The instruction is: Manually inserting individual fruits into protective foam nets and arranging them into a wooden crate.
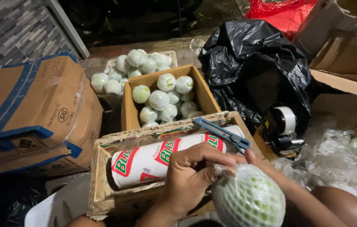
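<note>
Brown cardboard carton (pixel 31 113) with blue tape, lying at far left. Black plastic bag (pixel 258 67), crumpled, far right, with a tape dispenser (pixel 283 126) just in front of it. Open cardboard box (pixel 166 98) at the middle, far side, filled with round fruits in white foam net; a white crate (pixel 136 67) of the same netted fruits beyond it. Wooden crate (pixel 145 168) nearer, holding a big white roll (pixel 161 157) with red and green print, laid on its side. Blue utility knife (pixel 222 133) resting across the crate's far right edge. Netted green fruit (pixel 249 197) at near right, wrapped in clear film, pressed between both hands. Left hand (pixel 193 172) with grip clenched, pinching the twisted film at the fruit's top. Right hand (pixel 271 174) mostly hidden behind the fruit, fingers touching its far side; cannot tell how its grip stands.
</note>
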